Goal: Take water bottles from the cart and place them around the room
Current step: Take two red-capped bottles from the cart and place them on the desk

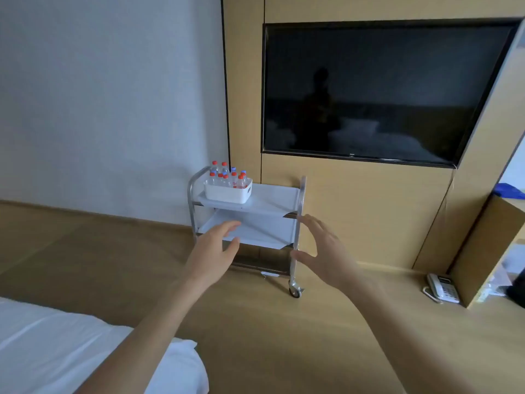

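Observation:
A metal cart [297, 223] with two white shelves stands on casters against the wooden wall panel, some way ahead of me. On its top shelf a white basket [227, 192] holds several clear water bottles [227, 177], most with red caps and a few with blue. My left hand [211, 251] and my right hand [324, 248] are stretched out in front of me, fingers spread, each holding nothing. Both are short of the cart and below the basket in the picture.
A large dark TV [377, 92] hangs on the wooden panel above the cart. The corner of a white bed [56, 348] lies at lower left. A white telephone [443, 288] sits on the floor at right, beside a wooden desk [491, 251].

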